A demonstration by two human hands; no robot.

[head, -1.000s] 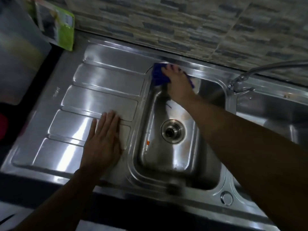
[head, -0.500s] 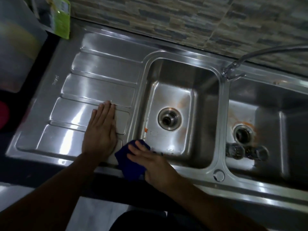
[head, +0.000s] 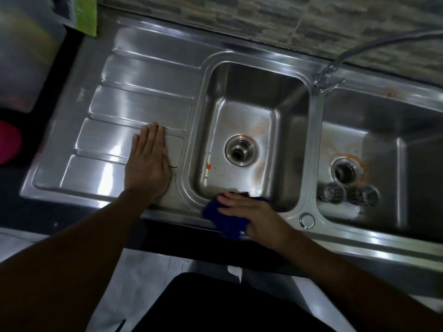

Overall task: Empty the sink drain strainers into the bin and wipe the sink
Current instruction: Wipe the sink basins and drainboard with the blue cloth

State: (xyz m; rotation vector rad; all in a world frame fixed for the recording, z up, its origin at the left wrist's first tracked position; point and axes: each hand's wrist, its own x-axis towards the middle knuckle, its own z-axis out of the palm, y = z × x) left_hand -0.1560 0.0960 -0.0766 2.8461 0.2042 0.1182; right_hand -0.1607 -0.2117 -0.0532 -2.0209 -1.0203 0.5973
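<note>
A steel double sink [head: 309, 144] fills the view. My right hand [head: 254, 213] presses a blue cloth [head: 225, 219] onto the near rim of the left basin [head: 242, 111]. My left hand [head: 147, 164] lies flat, palm down, on the ribbed drainboard [head: 134, 92]. The left basin's drain [head: 240, 150] is uncovered, with orange specks on the floor to its left. In the right basin [head: 383, 130], an orange stain rings the drain [head: 344, 172]. Two metal strainers [head: 332, 191] [head: 364, 195] lie loose just in front of that drain.
A curved tap [head: 328, 75] rises between the basins at the tiled back wall. A green package [head: 86, 14] and a translucent container [head: 26, 51] stand at the far left, with a pink object [head: 8, 144] below them. The pale floor and my dark clothing lie below the counter.
My right hand brought the cloth from the left basin's far left corner to its near left corner, then slid it right along the near rim. My left hand stayed flat on the drainboard.
</note>
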